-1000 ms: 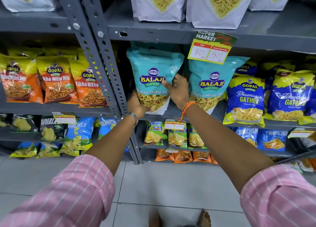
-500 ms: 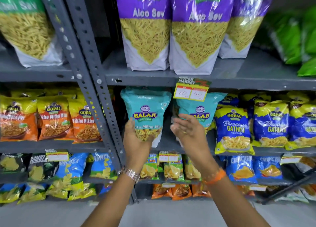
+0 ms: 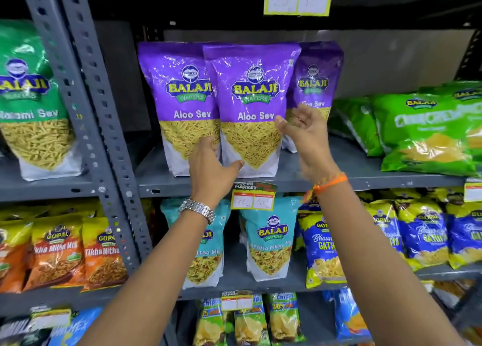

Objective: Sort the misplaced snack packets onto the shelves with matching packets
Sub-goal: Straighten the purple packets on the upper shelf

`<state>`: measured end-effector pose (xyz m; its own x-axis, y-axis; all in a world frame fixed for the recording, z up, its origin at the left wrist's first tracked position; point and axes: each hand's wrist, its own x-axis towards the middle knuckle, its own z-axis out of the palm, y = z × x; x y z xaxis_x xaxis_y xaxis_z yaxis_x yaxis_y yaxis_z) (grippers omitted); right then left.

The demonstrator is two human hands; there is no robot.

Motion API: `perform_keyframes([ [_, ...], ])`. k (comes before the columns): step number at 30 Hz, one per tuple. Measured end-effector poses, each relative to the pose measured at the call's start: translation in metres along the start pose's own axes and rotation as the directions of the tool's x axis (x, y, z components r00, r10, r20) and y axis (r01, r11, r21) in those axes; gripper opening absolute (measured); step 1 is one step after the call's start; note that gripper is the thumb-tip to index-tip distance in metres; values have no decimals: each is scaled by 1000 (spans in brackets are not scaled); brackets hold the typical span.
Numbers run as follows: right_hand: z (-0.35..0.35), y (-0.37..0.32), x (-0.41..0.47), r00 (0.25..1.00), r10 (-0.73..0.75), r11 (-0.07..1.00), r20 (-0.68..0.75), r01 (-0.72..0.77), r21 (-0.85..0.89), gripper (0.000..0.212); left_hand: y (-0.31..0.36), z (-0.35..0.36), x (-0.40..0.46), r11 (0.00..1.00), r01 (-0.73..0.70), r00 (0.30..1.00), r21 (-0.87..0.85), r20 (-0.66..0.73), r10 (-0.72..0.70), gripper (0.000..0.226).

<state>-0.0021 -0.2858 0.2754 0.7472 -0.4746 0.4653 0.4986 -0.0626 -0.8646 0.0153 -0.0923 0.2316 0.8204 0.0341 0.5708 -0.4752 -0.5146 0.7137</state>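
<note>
Three purple Aloo Sev packets stand upright on the upper grey shelf (image 3: 365, 173). My left hand (image 3: 212, 163), fingers spread, rests against the bottom of the left purple packet (image 3: 180, 103) and the front middle one (image 3: 251, 103). Beside the middle packet's right edge my right hand (image 3: 303, 129) is raised with its fingers apart, in front of the third purple packet (image 3: 317, 84), and holds nothing. One shelf down stand two teal Khatta Mitha Mix packets (image 3: 271, 244), the left one partly hidden by my left forearm.
Green packets (image 3: 427, 131) lie right of the purple ones. A green Ratlami Sev bag (image 3: 31, 97) stands beyond the grey upright post (image 3: 86, 105). Blue-yellow Gathiya packets (image 3: 323, 246) and orange Tikha Mitha Mix packets (image 3: 57, 251) fill the lower shelf. Price tags (image 3: 253, 197) hang off shelf edges.
Both hands have let go of the teal packets, which stay on the lower shelf, and have risen to the purple Aloo Sev packets. The view has tilted upward.
</note>
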Motion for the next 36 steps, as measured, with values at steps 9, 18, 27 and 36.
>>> perform_keyframes([
  [9, 10, 9, 56, 942, 121, 991, 314, -132, 14, 68, 22, 37, -3, 997, 77, 994, 26, -85, -74, 85],
  [18, -4, 19, 70, 924, 71, 995, 377, -94, 45, 37, 32, 53, -4, 996, 45, 994, 80, -103, -37, 96],
  [27, -30, 1, 76, 927, 81, 990, 367, -116, 76, 23, 50, 68, -1, 998, -60, 994, 25, -88, 62, 113],
  [36, -102, -9, 100, 956, 53, 996, 288, -71, 53, 44, 95, 117, -3, 995, -89, 996, -41, 12, 90, 109],
])
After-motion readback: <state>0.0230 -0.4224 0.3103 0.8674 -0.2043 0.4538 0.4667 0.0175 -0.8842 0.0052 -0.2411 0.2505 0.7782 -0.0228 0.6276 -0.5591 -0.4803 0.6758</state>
